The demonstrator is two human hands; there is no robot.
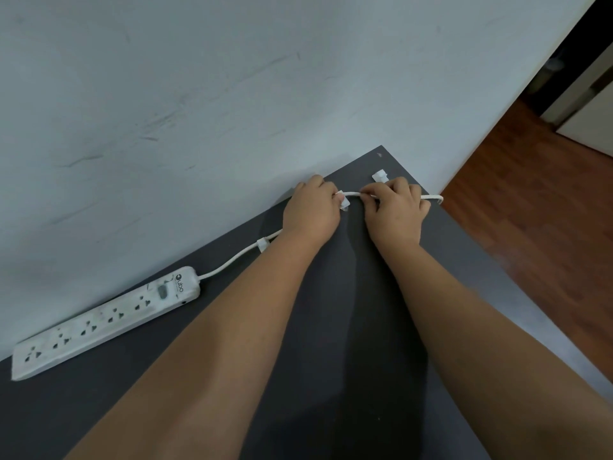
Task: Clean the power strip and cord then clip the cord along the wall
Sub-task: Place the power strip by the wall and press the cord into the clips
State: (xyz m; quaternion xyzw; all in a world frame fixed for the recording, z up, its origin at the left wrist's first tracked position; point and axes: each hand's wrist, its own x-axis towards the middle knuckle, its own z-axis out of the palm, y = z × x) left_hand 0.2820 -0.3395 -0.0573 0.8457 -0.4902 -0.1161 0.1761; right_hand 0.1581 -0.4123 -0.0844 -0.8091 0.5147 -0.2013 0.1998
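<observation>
Both hands [310,210] [396,207] pinched on cord [352,194]

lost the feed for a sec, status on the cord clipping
Left hand shut on clip; right hand shut on cord. One clip already on. Spare clip nearby. Nothing blocking.

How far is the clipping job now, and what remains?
One clip already sits on the cord near the power strip. The left hand and right hand are fitting a second clip. A spare clip still waits on the table.
</observation>
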